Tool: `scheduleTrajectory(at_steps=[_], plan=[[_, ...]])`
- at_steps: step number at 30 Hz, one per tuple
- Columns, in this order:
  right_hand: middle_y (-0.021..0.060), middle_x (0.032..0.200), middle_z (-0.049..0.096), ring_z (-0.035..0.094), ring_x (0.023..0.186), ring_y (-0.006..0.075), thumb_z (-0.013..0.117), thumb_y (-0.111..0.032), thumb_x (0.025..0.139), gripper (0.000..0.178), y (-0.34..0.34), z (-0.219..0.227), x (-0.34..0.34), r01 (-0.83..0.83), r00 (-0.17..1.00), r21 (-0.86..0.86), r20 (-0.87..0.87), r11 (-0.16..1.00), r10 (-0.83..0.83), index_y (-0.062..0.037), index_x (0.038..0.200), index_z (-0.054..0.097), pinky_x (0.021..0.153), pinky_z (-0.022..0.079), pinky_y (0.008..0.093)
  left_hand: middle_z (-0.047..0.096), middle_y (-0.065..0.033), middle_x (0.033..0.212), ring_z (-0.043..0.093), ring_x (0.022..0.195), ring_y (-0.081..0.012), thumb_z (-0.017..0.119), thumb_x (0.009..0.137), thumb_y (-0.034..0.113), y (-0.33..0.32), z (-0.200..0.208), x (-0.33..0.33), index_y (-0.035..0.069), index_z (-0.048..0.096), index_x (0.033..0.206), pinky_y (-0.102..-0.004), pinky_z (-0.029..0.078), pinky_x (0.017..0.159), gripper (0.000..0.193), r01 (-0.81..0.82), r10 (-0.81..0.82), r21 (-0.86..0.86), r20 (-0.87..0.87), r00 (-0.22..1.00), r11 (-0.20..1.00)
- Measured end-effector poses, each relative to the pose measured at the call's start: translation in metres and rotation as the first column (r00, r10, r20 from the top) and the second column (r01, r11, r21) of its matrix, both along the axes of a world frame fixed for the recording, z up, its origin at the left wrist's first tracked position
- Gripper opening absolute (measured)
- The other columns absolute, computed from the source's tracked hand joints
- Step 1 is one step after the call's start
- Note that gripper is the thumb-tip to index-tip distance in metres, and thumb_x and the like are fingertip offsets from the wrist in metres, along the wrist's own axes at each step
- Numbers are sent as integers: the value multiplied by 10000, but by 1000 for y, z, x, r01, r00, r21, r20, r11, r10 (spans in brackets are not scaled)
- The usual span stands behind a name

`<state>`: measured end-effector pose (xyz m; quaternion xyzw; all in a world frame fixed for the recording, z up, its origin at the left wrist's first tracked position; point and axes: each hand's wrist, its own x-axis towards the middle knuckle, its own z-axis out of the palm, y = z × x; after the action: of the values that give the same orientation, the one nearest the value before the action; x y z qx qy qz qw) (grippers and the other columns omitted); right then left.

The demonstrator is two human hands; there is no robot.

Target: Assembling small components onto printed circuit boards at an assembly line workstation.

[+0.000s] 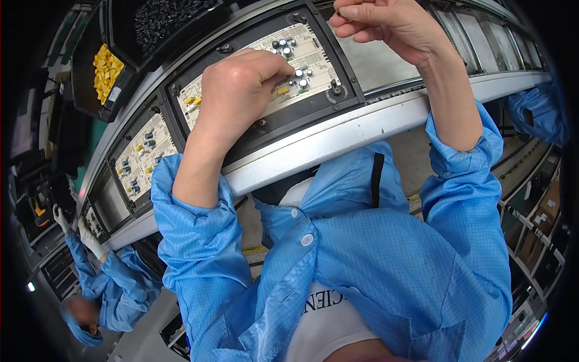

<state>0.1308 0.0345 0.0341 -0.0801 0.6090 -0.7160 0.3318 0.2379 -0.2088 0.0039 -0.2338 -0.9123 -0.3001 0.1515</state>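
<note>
A cream circuit board (pixel 324 77) lies in a black carrier frame (pixel 348 72) on the line in front of me. Small round capacitors (pixel 300 73) and a yellow block component (pixel 283 90) stand on its right half. My left hand (pixel 238 90) reaches over the board's middle, its thumb and fingers pinched together beside the capacitors. Whatever lies between those fingertips is hidden. Beyond the carrier's right edge, my right hand (pixel 386 27) is raised with thumb and forefinger closed on a small dark part (pixel 338 12), too small to identify.
Black bins at the upper left hold yellow parts (pixel 107 69) and black parts (pixel 166 24). Another populated board (pixel 145 155) sits farther left on the line. A silver rail (pixel 313 137) runs along the near side. At the far left, a person in white gloves (pixel 90 240) works at the line.
</note>
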Motion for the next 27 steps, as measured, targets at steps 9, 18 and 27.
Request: scheduleTrajectory(at_steps=[9,18,27], plan=[[95,816,693,666,689,124,701,-83,867,173,-6,2,5,0,999,1,-51,1000,0,32,985,650,638,545,213,694,-48,778,679,752,-226,708,708,42,2,2,-1,114,715,845,-322,533,614,155,55,-61,-70,-82,995,996],[9,691,639,595,618,53,687,-143,874,134,-11,-5,34,-53,892,522,-358,851,275,-12,855,668,539,469,201,686,-59,827,671,771,-241,734,723,97,-1,9,5,111,683,1026,-341,527,617,307,-26,29,103,-34,999,994],[81,585,616,587,534,122,670,-106,772,154,-40,13,60,210,693,834,-495,510,525,46,759,689,509,456,282,639,-86,913,599,774,-140,575,837,-68,-48,27,8,-53,618,1078,-229,505,758,245,-436,-204,879,471,858,196]])
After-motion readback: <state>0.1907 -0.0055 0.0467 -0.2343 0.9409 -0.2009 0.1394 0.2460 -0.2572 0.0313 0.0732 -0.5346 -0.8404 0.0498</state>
